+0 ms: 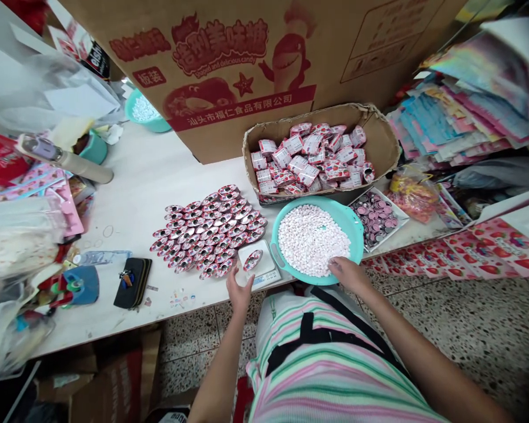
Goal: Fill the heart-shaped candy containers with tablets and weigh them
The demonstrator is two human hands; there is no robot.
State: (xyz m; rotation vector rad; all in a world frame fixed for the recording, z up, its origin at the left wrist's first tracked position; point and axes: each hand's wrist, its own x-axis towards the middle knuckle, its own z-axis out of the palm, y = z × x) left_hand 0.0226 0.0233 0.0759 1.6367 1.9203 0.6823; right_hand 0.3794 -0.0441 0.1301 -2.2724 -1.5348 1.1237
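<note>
Your left hand (238,290) spread; a nudge could tip the pack (253,260) just ahead, on scale (267,278). Right hand (345,274) at candies (306,238), hold unclear.

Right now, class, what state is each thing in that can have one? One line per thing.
Left hand: fingers spread, beside the scale
Right hand: fingertips at the white pieces, grip unclear
Scale: bearing one pack
Teal basin: holding white pieces
Clustered packs: standing, tops open
Cardboard tray: holding jumbled packs
Black wallet: lying flat, zip unclear
Large carton: standing upright
</note>
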